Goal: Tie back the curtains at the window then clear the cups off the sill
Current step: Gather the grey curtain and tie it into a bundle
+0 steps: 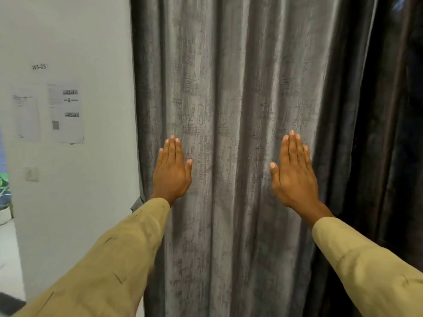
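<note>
A grey textured curtain (231, 110) hangs in vertical folds and fills the middle of the view. Its right part (389, 133) falls into dark shadow. My left hand (172, 170) is raised flat in front of the curtain near its left edge, fingers straight and together, holding nothing. My right hand (294, 172) is raised the same way further right, by the shadowed folds, also with nothing in it. I cannot tell whether the palms touch the fabric. Both arms wear tan sleeves. The window, the sill and the cups are hidden.
A white wall (68, 202) stands left of the curtain, with taped paper sheets (65, 113) and a small label above them. A light switch (32, 174) sits lower on the wall. A potted plant (3, 202) shows at the far left edge.
</note>
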